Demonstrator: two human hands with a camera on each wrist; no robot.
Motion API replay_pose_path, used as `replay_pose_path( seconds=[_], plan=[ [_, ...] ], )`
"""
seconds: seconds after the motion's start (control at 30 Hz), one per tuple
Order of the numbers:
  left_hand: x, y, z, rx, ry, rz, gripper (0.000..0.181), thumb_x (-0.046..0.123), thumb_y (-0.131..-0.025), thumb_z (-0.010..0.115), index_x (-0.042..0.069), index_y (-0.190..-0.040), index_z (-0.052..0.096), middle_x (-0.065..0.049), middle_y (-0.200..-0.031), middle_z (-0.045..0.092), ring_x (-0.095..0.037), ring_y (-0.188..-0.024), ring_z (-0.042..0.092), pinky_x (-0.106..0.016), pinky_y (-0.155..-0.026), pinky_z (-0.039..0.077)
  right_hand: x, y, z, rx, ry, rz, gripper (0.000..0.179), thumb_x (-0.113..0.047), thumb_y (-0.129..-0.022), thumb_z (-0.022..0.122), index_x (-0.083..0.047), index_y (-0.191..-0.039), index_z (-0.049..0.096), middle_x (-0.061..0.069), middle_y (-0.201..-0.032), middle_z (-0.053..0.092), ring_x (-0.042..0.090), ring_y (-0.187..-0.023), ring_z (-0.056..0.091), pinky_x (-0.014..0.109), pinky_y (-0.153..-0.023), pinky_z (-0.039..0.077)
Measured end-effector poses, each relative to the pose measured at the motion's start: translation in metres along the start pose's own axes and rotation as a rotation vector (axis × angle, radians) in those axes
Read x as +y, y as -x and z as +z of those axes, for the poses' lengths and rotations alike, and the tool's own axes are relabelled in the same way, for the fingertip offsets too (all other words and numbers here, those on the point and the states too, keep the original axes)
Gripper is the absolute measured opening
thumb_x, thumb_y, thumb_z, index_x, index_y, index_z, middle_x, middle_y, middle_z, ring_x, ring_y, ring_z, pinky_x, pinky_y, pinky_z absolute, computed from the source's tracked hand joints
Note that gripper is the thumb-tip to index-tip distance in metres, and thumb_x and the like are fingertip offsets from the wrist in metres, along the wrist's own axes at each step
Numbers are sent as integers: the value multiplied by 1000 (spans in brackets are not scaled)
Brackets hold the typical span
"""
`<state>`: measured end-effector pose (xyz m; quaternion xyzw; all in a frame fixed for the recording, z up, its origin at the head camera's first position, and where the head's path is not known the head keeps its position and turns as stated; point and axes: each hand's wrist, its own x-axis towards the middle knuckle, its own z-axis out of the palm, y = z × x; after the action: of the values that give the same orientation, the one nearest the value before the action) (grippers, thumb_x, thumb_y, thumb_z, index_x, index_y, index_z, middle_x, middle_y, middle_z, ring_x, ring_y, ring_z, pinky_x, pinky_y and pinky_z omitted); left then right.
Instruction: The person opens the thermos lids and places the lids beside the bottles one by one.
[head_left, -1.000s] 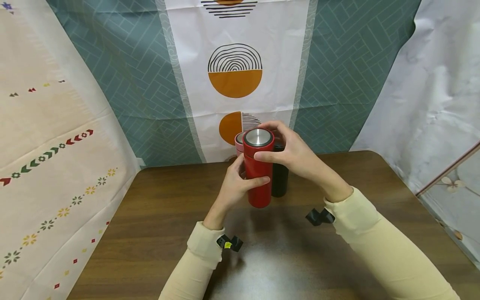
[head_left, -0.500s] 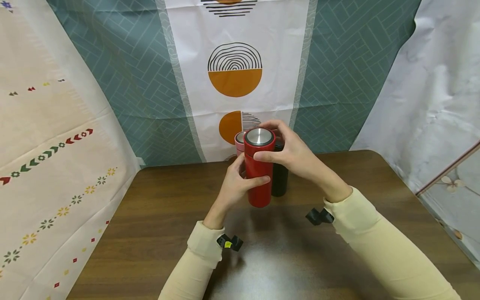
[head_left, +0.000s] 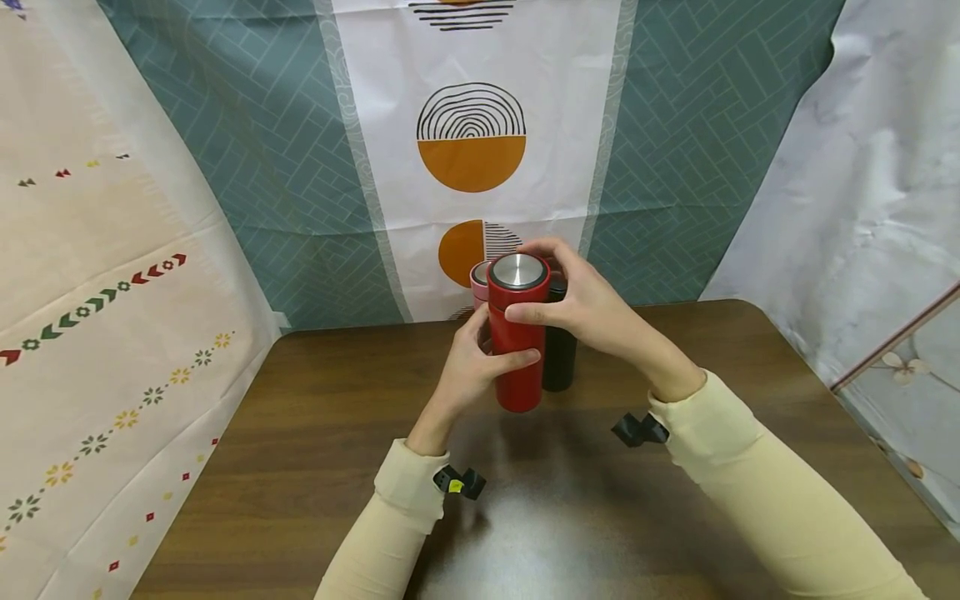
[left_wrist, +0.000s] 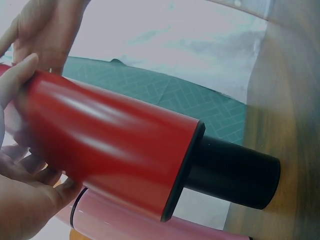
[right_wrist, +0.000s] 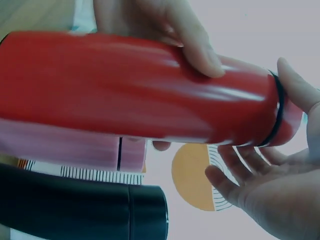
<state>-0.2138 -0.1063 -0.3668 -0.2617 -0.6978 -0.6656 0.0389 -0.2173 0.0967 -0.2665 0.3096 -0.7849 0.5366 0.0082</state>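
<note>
A red thermos (head_left: pixel 517 379) with a silver-topped lid (head_left: pixel 518 272) is upright in front of me, near the middle of the head view. My left hand (head_left: pixel 467 371) grips its body from the left, thumb across the front. Around the lid curl the thumb and fingers of my right hand (head_left: pixel 596 304). In the right wrist view a dark ring (right_wrist: pixel 277 110) marks the seam between lid and body, and the lid sits on the body. The base of the thermos (left_wrist: pixel 115 140) shows a black rim in the left wrist view.
Behind the red thermos stand a pink thermos (head_left: pixel 480 287), mostly hidden, and a black thermos (head_left: pixel 558 362) to its right. All are over a brown wooden table (head_left: pixel 322 442). A patterned cloth (head_left: pixel 300 167) hangs just past the table's back edge.
</note>
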Motion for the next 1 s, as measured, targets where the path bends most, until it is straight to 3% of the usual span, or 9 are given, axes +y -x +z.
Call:
replay_pose_path(
  seconds=[0.13,0.23,0.37,0.47,0.7,1.0],
  plan=[
    [0,0,0,-1,1,3,64,19,-89,79,22,-146,52,-2,-134,63,-27,-118,64,-48,-100,55,-3,-1,-3,-52,-64,7,66,-21,-91,78,-13,-150,47,6,-138,59,27,-124,56,52,-108,46],
    [1,0,-1,1,-1,-3,63,20,-88,79,22,-146,52,-2,-134,63,-27,-118,64,-48,-100,55,-4,0,-5,-78,-88,17,72,-24,-92,77,-15,-154,44,6,-141,58,27,-128,54,53,-110,44],
    [2,0,-1,3,-5,-14,64,20,-89,78,21,-147,51,-2,-135,62,-28,-118,64,-48,-100,55,-1,0,0,-27,-26,29,78,-31,-88,82,-15,-153,41,7,-141,56,28,-129,52,55,-108,45],
    [2,0,-1,4,-5,-15,65,19,-89,78,21,-147,51,-3,-135,62,-28,-117,64,-48,-99,55,0,0,3,-9,-9,35,73,-29,-88,82,-14,-148,43,6,-137,56,27,-126,52,53,-106,47],
    [2,1,-1,2,-1,-11,66,17,-88,79,21,-147,51,-4,-135,62,-28,-118,63,-48,-100,55,-1,0,-2,-99,-133,33,71,-21,-92,78,-17,-154,44,5,-139,59,27,-128,54,53,-110,45],
    [3,1,-2,-2,4,-14,67,17,-89,78,20,-148,50,-4,-136,62,-29,-118,63,-49,-100,55,-3,-1,4,-19,-20,20,74,-26,-88,82,-13,-148,42,6,-136,58,26,-126,52,53,-106,47]
  ],
)
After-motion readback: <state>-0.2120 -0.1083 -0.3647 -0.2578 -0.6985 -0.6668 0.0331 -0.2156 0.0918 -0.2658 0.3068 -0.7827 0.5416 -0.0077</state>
